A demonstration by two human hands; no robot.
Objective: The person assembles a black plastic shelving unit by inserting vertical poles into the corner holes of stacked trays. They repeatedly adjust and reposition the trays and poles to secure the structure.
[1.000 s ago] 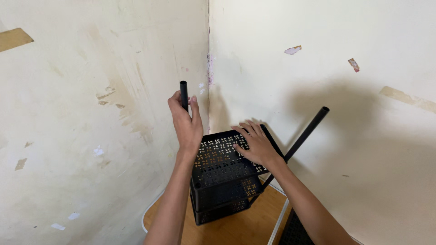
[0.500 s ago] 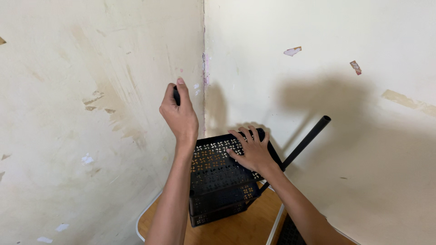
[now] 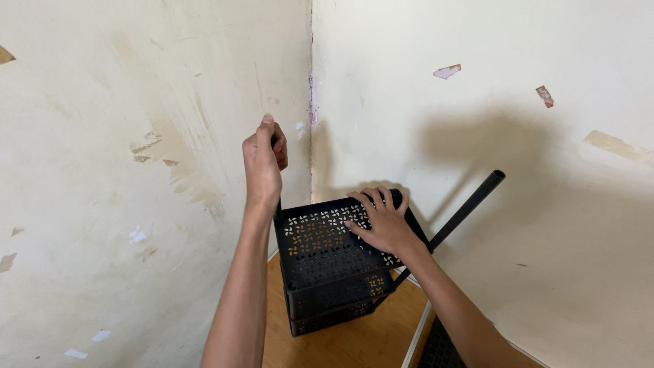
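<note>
A black perforated plastic rack (image 3: 320, 262) of stacked shelf trays stands on a wooden surface (image 3: 354, 341) in a room corner. My left hand (image 3: 264, 160) is fisted around the top of an upright black pole at the rack's rear left corner; the pole is mostly hidden by the hand and forearm. My right hand (image 3: 381, 221) lies flat, fingers spread, on the top tray near its far edge. A second black pole (image 3: 463, 212) leans out from the rack's right side toward the right wall.
Two cream walls with peeling paint and tape scraps meet in a corner (image 3: 312, 102) right behind the rack. A dark perforated piece (image 3: 439, 347) lies at the bottom edge, beside the wooden surface's white rim.
My left hand has slid up over the upright pole's top, covering the tip that showed before. My right hand stays on the top tray. The view has shifted slightly.
</note>
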